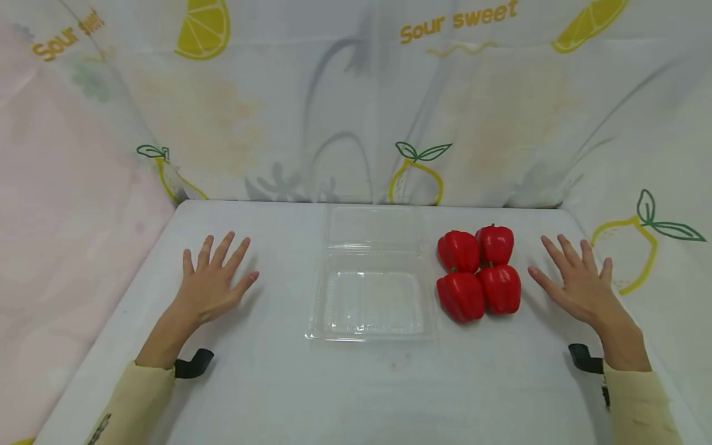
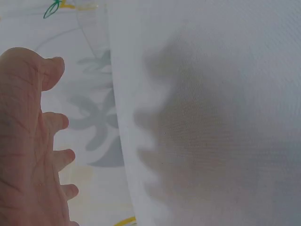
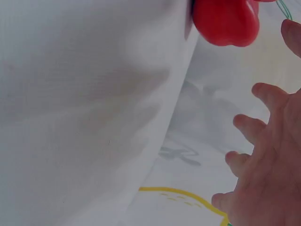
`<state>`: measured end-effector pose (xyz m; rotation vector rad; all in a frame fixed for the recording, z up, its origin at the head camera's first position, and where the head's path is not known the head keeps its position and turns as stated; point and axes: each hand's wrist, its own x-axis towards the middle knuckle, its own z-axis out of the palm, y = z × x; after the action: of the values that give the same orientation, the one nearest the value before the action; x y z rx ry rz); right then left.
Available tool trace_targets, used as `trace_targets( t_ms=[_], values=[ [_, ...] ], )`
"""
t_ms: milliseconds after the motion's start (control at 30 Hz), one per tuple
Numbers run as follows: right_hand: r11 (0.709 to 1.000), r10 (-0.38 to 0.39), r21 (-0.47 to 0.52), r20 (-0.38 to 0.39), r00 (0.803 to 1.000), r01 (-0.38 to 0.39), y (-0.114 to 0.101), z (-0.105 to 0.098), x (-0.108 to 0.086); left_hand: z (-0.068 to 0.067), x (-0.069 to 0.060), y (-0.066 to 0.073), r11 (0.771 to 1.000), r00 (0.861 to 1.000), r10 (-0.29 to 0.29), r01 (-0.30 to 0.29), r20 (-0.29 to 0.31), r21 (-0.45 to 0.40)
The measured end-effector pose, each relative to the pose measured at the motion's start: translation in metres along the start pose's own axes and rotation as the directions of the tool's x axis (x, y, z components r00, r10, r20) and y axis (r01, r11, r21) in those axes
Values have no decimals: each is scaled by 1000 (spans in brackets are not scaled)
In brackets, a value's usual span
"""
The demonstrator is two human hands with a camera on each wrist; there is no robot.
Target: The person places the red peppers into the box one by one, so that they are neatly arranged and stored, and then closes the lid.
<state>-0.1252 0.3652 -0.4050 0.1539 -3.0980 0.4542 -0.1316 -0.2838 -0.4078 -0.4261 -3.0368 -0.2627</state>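
Observation:
Fingers spread and holding nothing, my left hand [image 1: 208, 287] hovers over the left part of the table. To its right lies a clear plastic clamshell box [image 1: 372, 303], its lid [image 1: 372, 227] folded back toward the wall. Several glossy red bell peppers stand bunched just right of the box, among them a front left one [image 1: 460, 297] and a back right one [image 1: 495, 245]. Right of the peppers, apart from them, my right hand [image 1: 581, 287] is also spread with nothing in it. One red pepper [image 3: 226, 21] shows at the top of the right wrist view.
A white cloth covers the table [image 1: 278, 395]. Behind it hangs a lemon-printed curtain [image 1: 278, 123], which also runs along both sides. Black wrist mounts [image 1: 193, 363] sit at both cuffs.

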Motion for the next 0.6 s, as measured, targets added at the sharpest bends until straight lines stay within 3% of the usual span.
trace_targets(
  t_ms=[300, 600],
  values=[
    [994, -60, 92, 0, 998, 60, -8, -4, 0, 2, 3, 10, 997, 999, 52, -52, -6, -63],
    [982, -121, 144, -40, 992, 125, -15, -9, -1, -5, 0, 24, 983, 993, 115, -114, 1, -147]
  ],
)
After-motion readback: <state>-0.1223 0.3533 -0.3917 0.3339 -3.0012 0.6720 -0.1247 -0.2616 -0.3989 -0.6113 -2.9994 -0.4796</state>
